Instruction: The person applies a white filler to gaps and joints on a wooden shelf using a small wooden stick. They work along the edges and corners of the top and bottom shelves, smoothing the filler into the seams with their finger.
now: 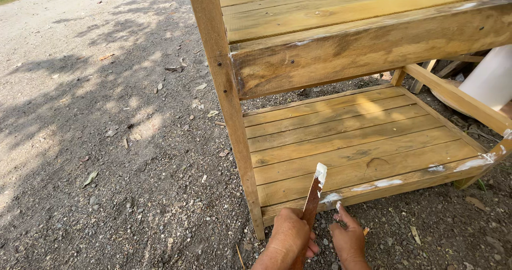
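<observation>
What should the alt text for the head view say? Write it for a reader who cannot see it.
The left hand holds a thin wooden stick tipped with white filler at the front edge of a wooden rack's lower shelf. The right hand, white on a fingertip, rests beside it, low over the gravel ground. White smears mark the shelf edge.

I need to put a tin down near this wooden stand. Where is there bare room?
The lower slatted shelf is bare between the front post and the far leg. The gravel left of the post is open too. The shelf's front edge is crowded: both hands, the spatula, wet white filler.
</observation>
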